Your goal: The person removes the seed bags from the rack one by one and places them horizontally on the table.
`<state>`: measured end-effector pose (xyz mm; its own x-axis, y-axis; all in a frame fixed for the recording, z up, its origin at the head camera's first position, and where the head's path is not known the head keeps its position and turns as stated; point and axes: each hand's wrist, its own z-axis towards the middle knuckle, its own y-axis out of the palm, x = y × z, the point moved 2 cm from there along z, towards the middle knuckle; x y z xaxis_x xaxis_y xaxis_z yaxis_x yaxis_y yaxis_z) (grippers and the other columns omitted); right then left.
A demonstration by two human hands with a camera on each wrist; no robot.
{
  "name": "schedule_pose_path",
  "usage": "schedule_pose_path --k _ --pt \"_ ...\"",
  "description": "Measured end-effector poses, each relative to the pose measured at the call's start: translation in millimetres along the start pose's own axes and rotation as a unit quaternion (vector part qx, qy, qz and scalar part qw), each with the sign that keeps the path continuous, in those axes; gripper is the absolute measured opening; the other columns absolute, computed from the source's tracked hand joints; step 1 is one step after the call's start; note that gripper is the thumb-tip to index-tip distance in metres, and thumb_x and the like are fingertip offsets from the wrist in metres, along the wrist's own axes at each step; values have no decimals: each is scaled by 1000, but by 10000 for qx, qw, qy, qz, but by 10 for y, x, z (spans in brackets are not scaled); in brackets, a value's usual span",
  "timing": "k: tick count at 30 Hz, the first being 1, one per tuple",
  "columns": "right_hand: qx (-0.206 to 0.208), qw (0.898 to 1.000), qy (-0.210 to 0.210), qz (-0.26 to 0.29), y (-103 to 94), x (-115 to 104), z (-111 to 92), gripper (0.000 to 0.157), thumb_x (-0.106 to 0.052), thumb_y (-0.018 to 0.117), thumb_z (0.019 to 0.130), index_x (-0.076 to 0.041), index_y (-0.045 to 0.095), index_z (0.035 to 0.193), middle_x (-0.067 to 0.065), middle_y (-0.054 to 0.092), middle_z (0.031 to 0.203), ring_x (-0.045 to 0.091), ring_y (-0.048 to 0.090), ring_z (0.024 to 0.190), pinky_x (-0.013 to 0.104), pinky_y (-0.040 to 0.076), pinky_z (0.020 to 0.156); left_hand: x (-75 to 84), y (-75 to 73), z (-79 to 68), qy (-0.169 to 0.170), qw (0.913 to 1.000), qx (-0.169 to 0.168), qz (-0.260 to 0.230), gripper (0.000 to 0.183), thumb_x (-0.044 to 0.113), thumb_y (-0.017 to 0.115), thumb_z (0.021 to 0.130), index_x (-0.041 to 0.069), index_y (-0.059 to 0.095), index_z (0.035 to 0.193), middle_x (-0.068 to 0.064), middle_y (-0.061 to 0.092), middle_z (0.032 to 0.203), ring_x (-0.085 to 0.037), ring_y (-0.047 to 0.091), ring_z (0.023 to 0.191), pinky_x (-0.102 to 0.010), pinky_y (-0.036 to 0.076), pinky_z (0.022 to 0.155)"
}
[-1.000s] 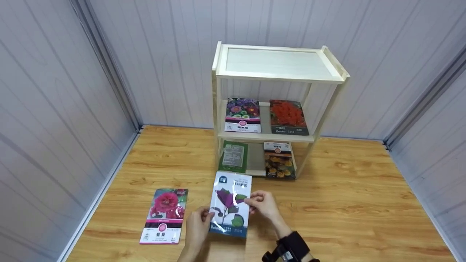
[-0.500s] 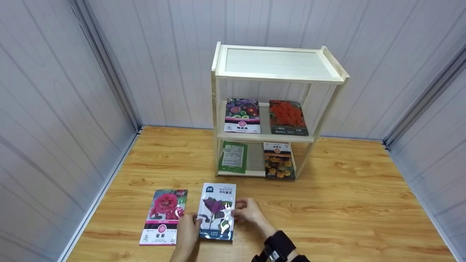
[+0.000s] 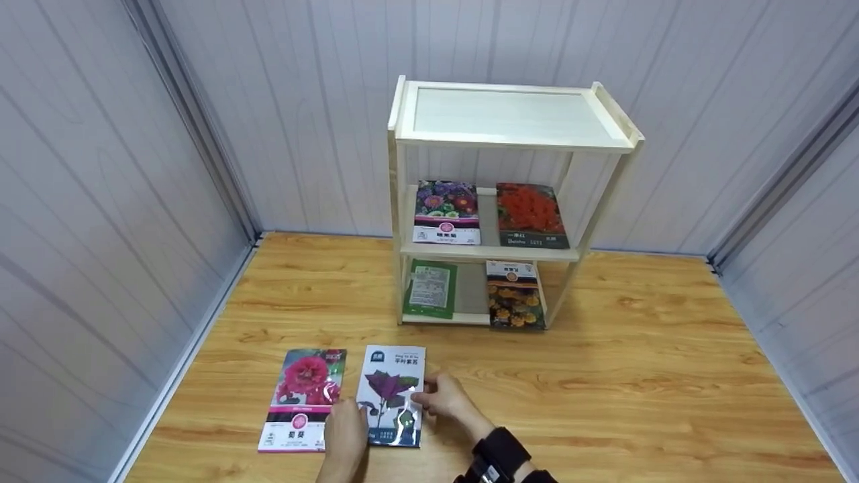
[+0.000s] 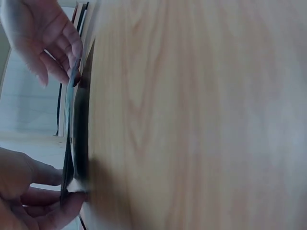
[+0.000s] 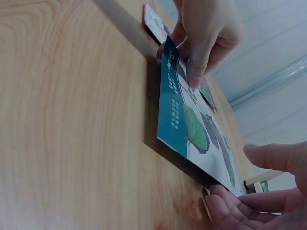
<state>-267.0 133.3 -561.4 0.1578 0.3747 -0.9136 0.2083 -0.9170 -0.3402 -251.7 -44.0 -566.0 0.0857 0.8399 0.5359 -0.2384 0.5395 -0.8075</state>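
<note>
A white seed packet (image 3: 394, 376) with a purple-leaved plant and a teal lower band lies low over the table, its edge lifted above a shadow in the right wrist view. My left hand (image 3: 346, 429) pinches its left edge, thumb (image 5: 194, 76) on top and fingers beneath. At the opposite edge, my right hand (image 3: 446, 400) has its fingertips (image 5: 221, 197) under the packet, while the thumb (image 5: 268, 155) stands raised off it. Close on the left lies a pink-flower seed packet (image 3: 305, 379), partly covered by my left hand in the head view.
Behind stands a pale wooden rack (image 3: 513, 117). Its middle shelf bears a mixed-flower packet (image 3: 446, 204) and a red-flower packet (image 3: 530, 211). On the bottom shelf are a green packet (image 3: 431, 288) and an orange-flower packet (image 3: 515, 302). Panelled walls (image 3: 322, 134) enclose the wooden table (image 3: 644, 389).
Both hands have brought the white seed packet left and toward me, down beside the pink-flower one. The right thumb now stands off the packet. The rack's packets have stayed put.
</note>
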Motion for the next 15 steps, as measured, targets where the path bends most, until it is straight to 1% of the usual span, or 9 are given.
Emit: schedule_pose_path --k 2,3,6,8,11,15 --pt "43 9995 -162 -259 16 -8 4 21 -5 64 78 6 60 95 5 54 67 13 50 52 26 47 48 19 0 -9 -13 9998 -48 186 14 -1 65 70 -8 58 60 -22 54 59 -37 57 53 -45 46 45" --pt "85 9987 -266 -435 23 -12 6 23 -6 65 78 6 60 97 6 56 70 14 51 56 27 48 51 25 2 -13 -27 9995 -81 289 14 0 65 71 -8 58 61 -20 54 60 -36 57 53 -45 46 45" --pt "255 9939 -503 -944 47 -13 5 29 -8 66 76 5 59 101 11 60 82 20 56 72 33 49 67 41 8 -23 -52 9987 -143 483 14 2 65 72 -6 59 62 -17 52 62 -35 57 55 -46 47 46" --pt "401 9889 -659 -1268 61 -10 -1 33 -10 67 75 5 59 104 12 60 88 23 55 82 37 46 77 46 15 -29 -75 9983 -153 554 14 3 65 72 -6 59 62 -16 50 63 -34 57 56 -46 47 46" --pt "523 9871 -667 -1361 74 1 -14 39 -12 68 74 5 58 108 16 57 93 28 52 88 43 44 81 52 22 -30 -92 9984 -124 546 14 2 63 72 -6 58 62 -15 50 63 -34 57 55 -46 47 46" --pt "528 9894 -590 -1220 58 15 -33 46 -13 69 74 8 55 113 19 54 100 31 50 94 46 41 86 64 18 -26 -136 9980 -141 594 14 3 63 73 -7 59 64 -16 51 65 -34 57 57 -46 47 46"
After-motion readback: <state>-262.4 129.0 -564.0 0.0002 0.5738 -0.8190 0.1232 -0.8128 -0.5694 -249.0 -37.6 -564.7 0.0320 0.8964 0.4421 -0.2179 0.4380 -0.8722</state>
